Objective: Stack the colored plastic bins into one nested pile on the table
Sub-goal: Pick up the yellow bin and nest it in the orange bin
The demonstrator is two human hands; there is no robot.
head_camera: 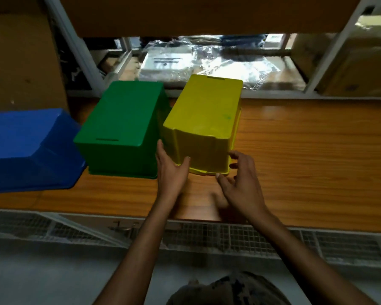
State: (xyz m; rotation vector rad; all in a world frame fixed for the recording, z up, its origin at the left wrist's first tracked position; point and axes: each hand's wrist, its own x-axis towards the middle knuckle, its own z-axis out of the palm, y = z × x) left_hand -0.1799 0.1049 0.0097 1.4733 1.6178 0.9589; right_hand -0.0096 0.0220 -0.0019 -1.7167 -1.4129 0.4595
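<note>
Bins sit in a row on the wooden table (306, 150), all three turned upside down with their flat bases up. The yellow bin (204, 122) is the rightmost, its long axis running away from the person and leaning slightly to the right at the far end; its stepped, scooped front end faces the person and its near rim sits on the tabletop. A narrow slot shows at the far edge of its base. Just to its left, touching or nearly so, stands the green bin (121, 126), its long axis parallel, with a similar slot near the person's side. Further left the blue bin (29, 148) lies partly out of frame, its sloped face towards the green one.

All three are smooth, glossy moulded plastic, box-shaped with tapering walls and a flared rim. The table has a warm orange wood grain with a sheen.

The left hand (171, 170) presses flat on the yellow bin's near left corner, fingers spread up the wall, thumb on the front face. The right hand (240, 177) is spread open at the near right corner, fingertips at the rim; whether it grips I cannot tell
</note>
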